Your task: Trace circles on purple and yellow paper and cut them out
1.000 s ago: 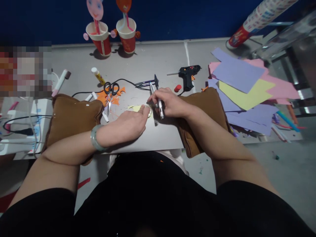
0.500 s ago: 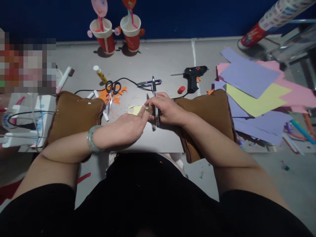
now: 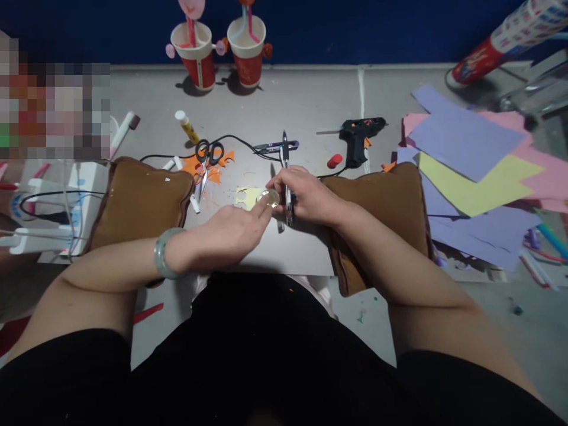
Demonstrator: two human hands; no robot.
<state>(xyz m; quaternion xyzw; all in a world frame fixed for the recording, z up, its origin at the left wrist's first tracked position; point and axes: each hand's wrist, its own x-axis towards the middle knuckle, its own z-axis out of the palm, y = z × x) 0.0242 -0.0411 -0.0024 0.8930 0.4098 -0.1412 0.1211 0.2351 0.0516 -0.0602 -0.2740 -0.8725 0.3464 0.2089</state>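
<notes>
Between my hands a small round clear disc (image 3: 268, 199) lies on or just over a piece of yellow paper (image 3: 247, 199) that has a round outline or hole near its left end. My left hand (image 3: 231, 234), a pale green bangle at its wrist, lies flat with fingers stretched out, their tips on the disc. My right hand (image 3: 306, 195) has a clear-barrelled pen (image 3: 287, 177) caught upright between its fingers. The right thumb and index finger reach the disc's far right edge; the other fingertips are partly hidden.
Black scissors (image 3: 208, 155) rest on orange scraps beside a glue stick (image 3: 186, 126). Purple-handled snips (image 3: 279, 146) and a glue gun (image 3: 356, 139) lie beyond my hands. Brown cushions (image 3: 146, 195) flank the spot; coloured paper (image 3: 457, 139) is piled right, two paper cups (image 3: 198, 59) stand behind.
My left fingers have drawn back slightly, so more of the disc shows. My right hand still holds the pen. The whole view has shifted a little.
</notes>
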